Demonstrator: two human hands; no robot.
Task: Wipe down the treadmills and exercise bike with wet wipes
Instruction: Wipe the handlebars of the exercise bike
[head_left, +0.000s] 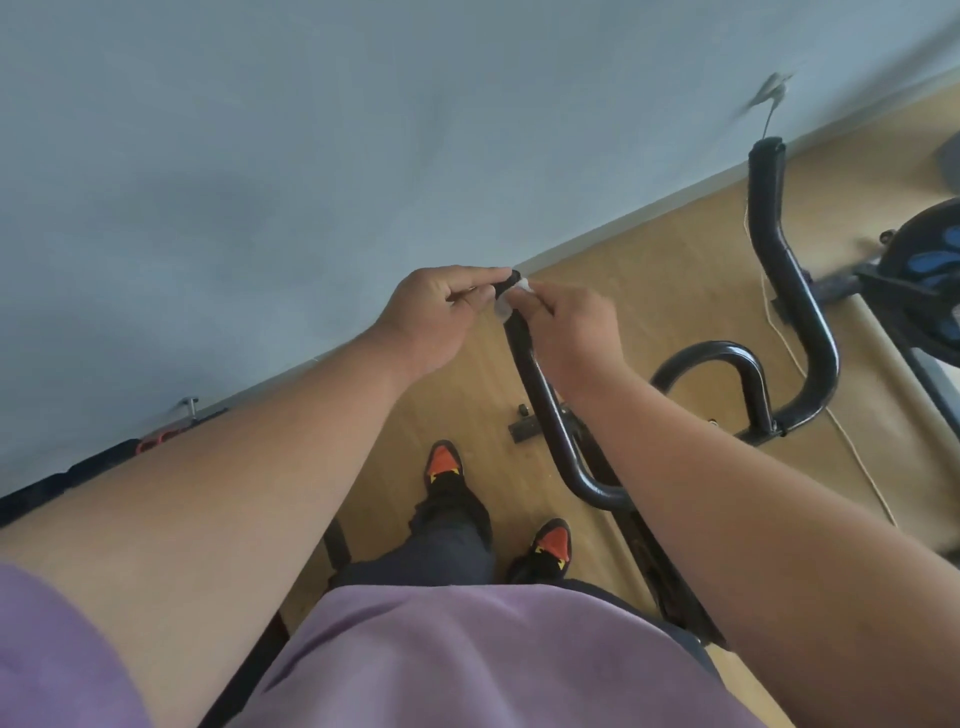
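No brand, label or writing legible anywhere. Landmark: black handlebar (540, 395) of the exercise bike (930, 280).

Far left of the handlebar, low against the blue-grey wall (260, 156): a red-and-black object (161, 439), blurred, kind not clear. Nearer, left hand (441, 317) raised to the handlebar's near tip, fingers curled, thumb and fingertips pinching the black end cap (506, 283); grip clenched on that tip. Directly right of it, touching the same tip: small white wet wipe (511, 296), bunched, pressed against the tube just below the cap. Right hand (566, 332) folded over the handlebar beside the wipe, fingertips pinching the wipe against the tube; grip grasping the wipe. Wipe thus between the two grips, at the tube's upper end.

Below the handlebar: two black shoes (447, 470) with orange tops on the wooden floor (675, 270), purple shirt (467, 660) in the foreground.

Right of the handlebar: looped centre bar, then the second curved arm with foam-covered tip (766, 166) pointing toward the wall, a thin pale cord (852, 452) trailing across the floor, and the bike's dark body with blue patches at the far right edge.
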